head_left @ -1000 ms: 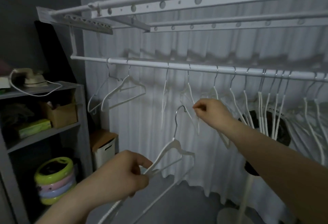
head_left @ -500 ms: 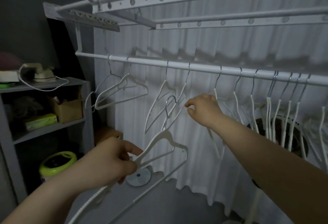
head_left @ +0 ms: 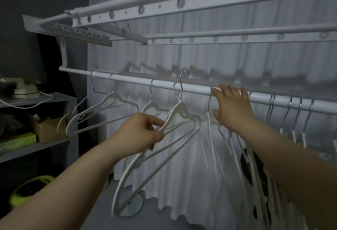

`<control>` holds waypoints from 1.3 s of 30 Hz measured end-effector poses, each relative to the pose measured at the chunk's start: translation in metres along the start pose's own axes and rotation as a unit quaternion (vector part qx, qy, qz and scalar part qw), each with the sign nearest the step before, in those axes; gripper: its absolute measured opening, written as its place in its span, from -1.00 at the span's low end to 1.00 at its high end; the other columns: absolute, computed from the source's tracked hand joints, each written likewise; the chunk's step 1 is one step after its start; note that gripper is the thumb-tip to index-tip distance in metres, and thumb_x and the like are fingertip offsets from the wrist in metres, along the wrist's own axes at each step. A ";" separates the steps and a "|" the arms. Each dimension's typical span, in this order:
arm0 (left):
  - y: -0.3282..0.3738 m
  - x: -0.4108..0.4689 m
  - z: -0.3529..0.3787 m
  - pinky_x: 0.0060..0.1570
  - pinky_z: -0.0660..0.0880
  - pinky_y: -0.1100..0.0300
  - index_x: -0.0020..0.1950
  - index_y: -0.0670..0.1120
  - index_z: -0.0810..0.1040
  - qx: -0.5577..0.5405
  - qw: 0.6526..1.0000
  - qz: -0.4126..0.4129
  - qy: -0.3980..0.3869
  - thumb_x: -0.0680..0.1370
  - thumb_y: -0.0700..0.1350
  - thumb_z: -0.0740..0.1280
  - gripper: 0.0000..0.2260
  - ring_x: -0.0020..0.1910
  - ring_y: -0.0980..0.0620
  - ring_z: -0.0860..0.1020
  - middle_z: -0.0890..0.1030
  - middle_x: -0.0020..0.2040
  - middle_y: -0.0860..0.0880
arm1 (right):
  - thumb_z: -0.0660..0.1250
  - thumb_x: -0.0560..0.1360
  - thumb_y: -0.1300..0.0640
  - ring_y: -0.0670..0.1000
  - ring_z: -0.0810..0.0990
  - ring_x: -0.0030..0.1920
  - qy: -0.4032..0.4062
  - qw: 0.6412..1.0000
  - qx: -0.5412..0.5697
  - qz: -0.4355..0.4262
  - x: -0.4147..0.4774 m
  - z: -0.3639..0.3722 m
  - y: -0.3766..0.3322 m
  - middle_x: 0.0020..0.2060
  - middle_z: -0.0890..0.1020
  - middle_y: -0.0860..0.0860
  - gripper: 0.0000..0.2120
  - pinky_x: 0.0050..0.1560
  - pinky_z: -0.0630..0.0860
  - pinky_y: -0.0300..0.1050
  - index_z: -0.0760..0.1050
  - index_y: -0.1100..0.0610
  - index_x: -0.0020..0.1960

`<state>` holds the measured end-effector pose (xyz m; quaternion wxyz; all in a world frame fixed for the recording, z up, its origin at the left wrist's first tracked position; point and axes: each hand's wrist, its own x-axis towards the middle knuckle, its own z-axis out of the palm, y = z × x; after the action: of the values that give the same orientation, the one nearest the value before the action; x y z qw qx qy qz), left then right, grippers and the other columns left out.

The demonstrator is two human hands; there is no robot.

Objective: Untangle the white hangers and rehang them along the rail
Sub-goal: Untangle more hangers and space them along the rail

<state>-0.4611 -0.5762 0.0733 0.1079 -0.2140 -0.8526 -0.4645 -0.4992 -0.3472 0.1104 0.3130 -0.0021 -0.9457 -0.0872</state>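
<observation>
- Room dim; dark grey wall at left, white curtain (head_left: 182, 56) behind the rack.
- White rail (head_left: 131, 80) runs left to right, dropping toward the right in view; perforated drying bars (head_left: 182, 1) above it.
- Grey shelf (head_left: 36, 100) at left carries a box (head_left: 45, 129) on the lower level. Grey floor (head_left: 98, 215) below.
- Hangers (head_left: 293, 135) hang spaced along the rail by metal hooks; two more sit at the left end.
- Left hand (head_left: 140, 135): fingers curled round the shoulder of one white hanger (head_left: 179, 106), held tilted, lower end toward the floor.
- That hanger's hook stands higher than the rail, in front of it; cannot tell whether it is caught on.
- Right hand (head_left: 232, 107): fingers straight and spread, holding nothing, fingertips at the rail between two hooks, just right of the held hanger.
</observation>
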 end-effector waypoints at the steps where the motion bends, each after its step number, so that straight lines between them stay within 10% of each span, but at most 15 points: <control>1: 0.002 0.007 0.007 -0.51 0.34 0.48 -0.22 0.18 0.46 -0.004 1.000 0.004 0.008 0.45 -0.23 0.31 -0.73 -0.60 0.23 0.42 0.48 -0.66 0.07 | 0.23 0.50 0.07 0.06 0.01 0.49 0.000 1.000 -0.002 -0.009 0.001 0.001 0.003 0.50 0.06 0.06 -0.37 0.47 -0.16 0.06 0.02 0.10 0.49; 14: -0.013 0.048 0.060 -0.59 0.29 0.51 0.20 -0.08 0.53 0.018 0.999 -0.026 0.004 0.46 -0.23 0.30 -0.69 -0.68 0.23 0.40 0.45 -0.66 0.07 | 0.20 0.51 0.10 0.08 0.03 0.48 0.068 0.995 -0.001 -0.079 0.003 0.019 0.014 0.49 0.08 0.09 -0.40 0.46 -0.18 0.04 0.06 0.11 0.48; 18: -0.022 0.057 0.060 -0.50 0.37 0.50 0.17 -0.01 0.51 0.035 0.998 -0.023 -0.050 0.50 -0.14 0.29 -0.75 -0.62 0.27 0.44 0.51 -0.61 0.09 | 0.53 0.19 0.16 0.22 0.51 0.21 0.161 0.983 -0.049 -0.076 0.011 0.034 0.012 0.20 0.53 0.23 -0.35 0.32 0.30 0.14 0.46 0.22 0.25; 24: -0.041 0.069 0.046 -0.02 0.40 0.15 0.11 -0.06 0.58 0.148 0.965 0.063 0.209 0.55 0.01 0.20 -0.74 0.08 -0.08 0.54 0.63 0.04 -0.07 | 0.58 0.02 0.18 0.22 0.63 -0.03 0.223 0.970 -0.076 -0.064 0.019 0.044 0.010 0.00 0.64 0.22 -0.35 0.12 0.17 0.07 0.55 0.23 0.10; 28: -0.070 0.074 0.038 0.28 0.28 0.09 0.41 -0.05 0.26 0.325 0.934 -0.009 0.146 0.52 0.06 0.24 -0.50 0.35 -0.07 0.33 0.36 0.38 -0.05 | 0.58 0.02 0.15 0.19 0.64 -0.04 0.238 0.966 -0.076 -0.067 0.019 0.045 0.006 -0.01 0.65 0.18 -0.36 0.15 0.44 0.08 0.57 0.20 0.09; 35: -0.108 0.087 0.022 0.35 0.20 0.01 0.41 -0.05 0.28 0.381 0.906 -0.058 0.174 0.52 0.09 0.22 -0.51 0.40 -0.12 0.29 0.38 0.39 -0.08 | 0.57 0.06 0.17 0.20 0.63 -0.02 0.251 0.963 -0.076 -0.061 0.022 0.049 0.008 0.00 0.64 0.20 -0.39 0.15 0.23 0.09 0.56 0.21 0.10; 39: -0.118 0.095 0.019 0.01 0.38 0.12 0.06 0.03 0.50 0.366 0.917 -0.048 0.150 0.56 0.05 0.17 -0.81 0.14 -0.06 0.53 0.62 0.07 -0.05 | 0.54 0.10 0.17 0.22 0.63 -0.02 0.267 0.957 -0.089 -0.071 0.025 0.052 0.011 0.01 0.63 0.22 -0.42 0.14 0.22 0.10 0.54 0.22 0.11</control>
<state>-0.5993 -0.5910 0.0114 0.2831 -0.0459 -0.9460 -0.1512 -0.5499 -0.3292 0.0858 0.5460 0.0609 -0.8136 -0.1906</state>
